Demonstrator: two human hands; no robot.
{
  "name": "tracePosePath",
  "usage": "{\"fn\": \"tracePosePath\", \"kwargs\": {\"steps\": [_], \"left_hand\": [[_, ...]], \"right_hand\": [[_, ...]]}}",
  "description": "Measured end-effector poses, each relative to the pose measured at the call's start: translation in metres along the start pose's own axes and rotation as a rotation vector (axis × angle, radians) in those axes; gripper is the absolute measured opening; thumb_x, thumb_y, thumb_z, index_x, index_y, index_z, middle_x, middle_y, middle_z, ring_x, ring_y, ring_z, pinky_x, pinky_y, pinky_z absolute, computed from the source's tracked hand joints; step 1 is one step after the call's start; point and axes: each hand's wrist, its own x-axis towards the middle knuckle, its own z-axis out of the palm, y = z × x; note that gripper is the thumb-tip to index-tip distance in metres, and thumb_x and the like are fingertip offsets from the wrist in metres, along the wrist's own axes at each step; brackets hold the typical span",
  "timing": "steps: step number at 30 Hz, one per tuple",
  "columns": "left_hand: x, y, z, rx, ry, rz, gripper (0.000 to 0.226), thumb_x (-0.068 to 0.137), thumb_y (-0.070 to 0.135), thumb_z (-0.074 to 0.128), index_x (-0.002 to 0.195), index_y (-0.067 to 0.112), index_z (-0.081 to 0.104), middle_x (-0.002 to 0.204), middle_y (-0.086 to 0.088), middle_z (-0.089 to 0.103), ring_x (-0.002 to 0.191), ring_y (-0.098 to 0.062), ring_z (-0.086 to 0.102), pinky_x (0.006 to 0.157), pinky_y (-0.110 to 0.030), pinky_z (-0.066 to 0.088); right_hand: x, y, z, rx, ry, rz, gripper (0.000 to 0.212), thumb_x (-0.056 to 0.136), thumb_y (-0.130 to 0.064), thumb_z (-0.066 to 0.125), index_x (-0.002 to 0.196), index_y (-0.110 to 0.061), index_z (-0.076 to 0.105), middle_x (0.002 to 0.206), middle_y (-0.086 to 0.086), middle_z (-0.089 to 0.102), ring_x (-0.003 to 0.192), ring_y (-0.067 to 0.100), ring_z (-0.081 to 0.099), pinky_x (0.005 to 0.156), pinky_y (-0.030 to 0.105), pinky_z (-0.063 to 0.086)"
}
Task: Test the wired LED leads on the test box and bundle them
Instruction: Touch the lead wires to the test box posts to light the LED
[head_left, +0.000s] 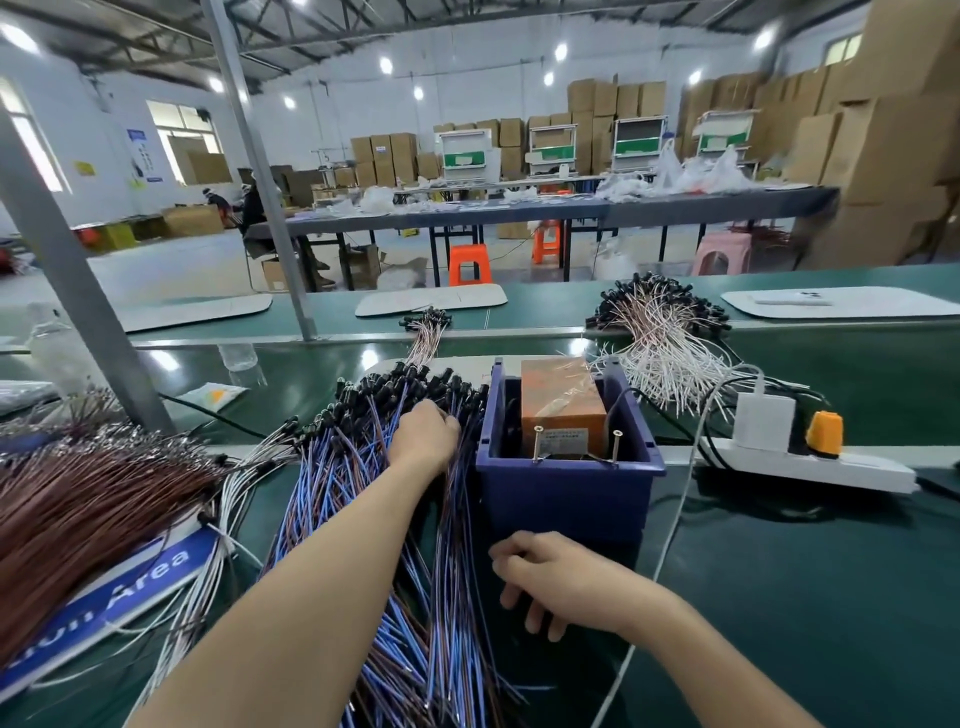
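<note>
Far to the left of the left hand, a heap of thin brown wires (78, 499) lies over a blue sign with white lettering (130, 577), and both run off the picture's left edge. Just beside them and nearer the hand, a few white-wired leads (234, 499) fan out. The left hand (426, 434) is sunk in the wide heap of blue-wired LED leads with black heads (353, 467), its fingers curled round a few strands near the heads. The heap spreads from there back along the forearm to the bottom edge.

Touching the heap's right edge, just right of that hand, stands a dark blue plastic bin (566, 499) holding the orange test box (563, 400), with two upright metal screws (537, 441) at the box's near face. The right hand (550, 577) rests just in front of the bin's near wall, fingers loosely bent and holding nothing I can see.

Right of this hand the green mat (805, 597) lies bare, crossed by a thin white cable (670, 530). Beyond it lies a white power strip (810, 465), and farther back a pile of white-wired leads (665, 332)
</note>
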Motion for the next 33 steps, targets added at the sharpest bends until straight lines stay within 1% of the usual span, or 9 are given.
{"fn": "tracePosePath", "kwargs": {"steps": [3,6,10,14,19,23,28,30,33], "left_hand": [[0.002,-0.001,0.0,-0.196,-0.055,-0.025,0.026,0.103,0.021,0.049,0.079,0.013,0.057,0.071,-0.01,0.062,0.057,-0.023,0.059,0.064,-0.035,0.053],[-0.001,-0.003,-0.003,-0.441,-0.11,-0.104,0.019,0.105,0.023,0.051,0.088,0.014,0.056,0.069,-0.004,0.053,0.055,-0.014,0.05,0.046,-0.023,0.044],[-0.005,-0.002,-0.014,-0.578,-0.118,-0.117,0.019,0.105,0.026,0.05,0.096,0.011,0.058,0.072,-0.003,0.05,0.059,-0.013,0.047,0.047,-0.023,0.043],[-0.018,0.012,-0.044,-0.463,0.105,0.008,0.024,0.107,0.023,0.044,0.113,0.003,0.054,0.082,-0.007,0.058,0.068,-0.017,0.054,0.059,-0.029,0.047],[-0.057,0.064,-0.12,-0.659,0.482,0.326,0.016,0.109,0.025,0.039,0.104,0.011,0.046,0.088,-0.005,0.06,0.077,-0.022,0.064,0.071,-0.035,0.057],[-0.119,0.105,-0.171,-0.861,0.66,0.914,0.007,0.108,0.019,0.041,0.106,0.014,0.044,0.088,0.002,0.06,0.068,-0.015,0.065,0.063,-0.027,0.056],[-0.194,0.09,-0.148,-0.457,0.352,1.369,0.007,0.104,0.011,0.043,0.106,0.016,0.048,0.096,0.002,0.06,0.085,-0.014,0.065,0.073,-0.025,0.055],[-0.211,0.065,-0.124,-0.277,0.2,1.39,0.019,0.102,0.018,0.045,0.101,0.005,0.059,0.1,-0.004,0.065,0.091,-0.015,0.064,0.076,-0.026,0.054],[-0.226,0.039,-0.089,-0.031,0.084,1.466,0.021,0.1,0.018,0.056,0.096,0.002,0.07,0.101,-0.008,0.068,0.088,-0.018,0.064,0.073,-0.022,0.05]], "right_hand": [[-0.001,0.003,-0.003,0.045,-0.017,-0.017,0.024,0.107,-0.037,0.045,0.129,-0.03,0.051,0.098,-0.002,0.068,0.061,0.004,0.063,0.056,0.02,0.052],[-0.002,0.002,-0.005,0.076,-0.026,-0.014,0.018,0.106,-0.036,0.045,0.122,-0.032,0.052,0.1,-0.001,0.068,0.062,0.004,0.065,0.057,0.02,0.052],[-0.007,-0.001,-0.003,0.066,-0.023,-0.015,0.016,0.106,-0.037,0.045,0.119,-0.034,0.053,0.101,-0.002,0.069,0.064,0.003,0.065,0.058,0.019,0.052],[-0.017,-0.008,0.0,0.055,0.01,-0.054,0.017,0.106,-0.039,0.046,0.12,-0.034,0.056,0.102,-0.003,0.071,0.069,0.003,0.066,0.06,0.019,0.053],[-0.034,-0.031,-0.002,0.344,0.001,-0.147,0.027,0.105,-0.038,0.05,0.119,-0.022,0.066,0.096,-0.002,0.077,0.077,0.013,0.07,0.063,0.023,0.054],[-0.051,-0.071,-0.016,0.741,-0.072,-0.294,0.053,0.095,-0.05,0.049,0.123,-0.008,0.067,0.113,0.011,0.075,0.089,0.022,0.074,0.072,0.029,0.059],[-0.077,-0.106,-0.051,1.001,-0.263,-0.618,0.066,0.106,-0.056,0.031,0.109,-0.009,0.078,0.112,0.009,0.076,0.097,0.019,0.073,0.094,0.035,0.057],[-0.082,-0.11,-0.063,1.011,-0.196,-0.605,0.067,0.106,-0.054,0.032,0.101,-0.008,0.08,0.102,0.005,0.078,0.087,0.015,0.074,0.086,0.033,0.059],[-0.088,-0.105,-0.073,1.09,-0.063,-0.503,0.044,0.103,-0.038,0.049,0.12,-0.002,0.068,0.088,0.0,0.071,0.065,0.01,0.067,0.061,0.026,0.06]]}}
